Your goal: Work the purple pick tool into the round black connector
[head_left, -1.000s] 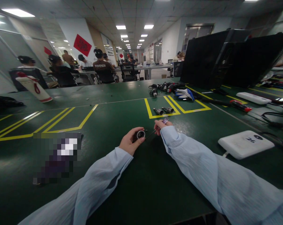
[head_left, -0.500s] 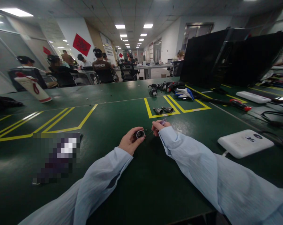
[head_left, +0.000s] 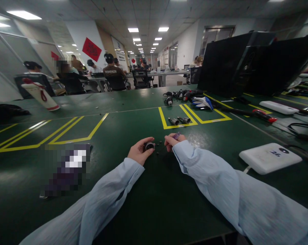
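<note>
My left hand point(head_left: 138, 152) is closed around a small round black part with a metal rim point(head_left: 149, 146), held just above the green table point(head_left: 154, 190). My right hand point(head_left: 172, 140) pinches a thin screwdriver with a purple handle point(head_left: 176, 135); its tip points toward the round part. A few tiny black screws point(head_left: 158, 145) lie on the table between the two hands. Both arms wear light blue sleeves.
Two small metal cylinders point(head_left: 179, 120) lie in a yellow-taped box ahead. Behind them are more parts, cables and a blue-white glove point(head_left: 201, 102). A white flat device point(head_left: 270, 157) sits at right, a red-handled tool point(head_left: 261, 116) farther back. Other people sit at distant tables.
Both hands have lowered toward the table, and the round part has tilted so its open face no longer points at me. The screwdriver has drawn closer to the screws.
</note>
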The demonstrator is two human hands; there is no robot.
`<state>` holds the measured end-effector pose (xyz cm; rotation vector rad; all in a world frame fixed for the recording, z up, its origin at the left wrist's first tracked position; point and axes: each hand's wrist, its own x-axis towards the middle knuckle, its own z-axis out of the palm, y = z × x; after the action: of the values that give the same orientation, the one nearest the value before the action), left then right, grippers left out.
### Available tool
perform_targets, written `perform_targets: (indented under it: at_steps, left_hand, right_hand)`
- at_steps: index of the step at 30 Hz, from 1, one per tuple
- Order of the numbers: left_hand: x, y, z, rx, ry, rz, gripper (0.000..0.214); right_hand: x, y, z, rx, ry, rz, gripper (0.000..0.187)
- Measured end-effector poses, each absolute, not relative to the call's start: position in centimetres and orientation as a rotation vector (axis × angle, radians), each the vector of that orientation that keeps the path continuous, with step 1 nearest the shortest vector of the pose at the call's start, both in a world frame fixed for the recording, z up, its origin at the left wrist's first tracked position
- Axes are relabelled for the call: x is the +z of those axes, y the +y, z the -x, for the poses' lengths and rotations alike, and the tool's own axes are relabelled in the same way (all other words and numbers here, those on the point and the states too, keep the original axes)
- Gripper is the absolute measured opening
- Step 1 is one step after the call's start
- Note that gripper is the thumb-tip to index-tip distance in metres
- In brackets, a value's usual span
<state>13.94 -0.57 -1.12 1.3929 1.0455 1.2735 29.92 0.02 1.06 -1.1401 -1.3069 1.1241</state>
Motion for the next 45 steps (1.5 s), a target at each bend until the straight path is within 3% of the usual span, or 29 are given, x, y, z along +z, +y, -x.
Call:
perform_targets:
  at_steps: [8,15,26,45]
  left_hand:
    - [-1.8,0.3,-13.6,1.354,1.036,-1.189,0.046]
    - [-1.7,0.1,-13.8,1.366,1.047,-1.211,0.046]
    - [-1.3,-0.4,-13.9,1.397,1.099,-1.208,0.032]
    - [-0.4,-0.7,-14.2,1.4,1.143,-1.155,0.026]
  right_hand:
    - [1.3,-0.6,-30.5,1.143,-1.278,0.807,0.021]
    - [0.6,-1.7,-29.5,0.903,-1.536,0.881,0.006]
    - [0.9,-2.7,-29.4,0.332,-1.913,0.761,0.009]
    - [0.7,-2.8,-29.3,0.121,-2.035,0.631,0.009]
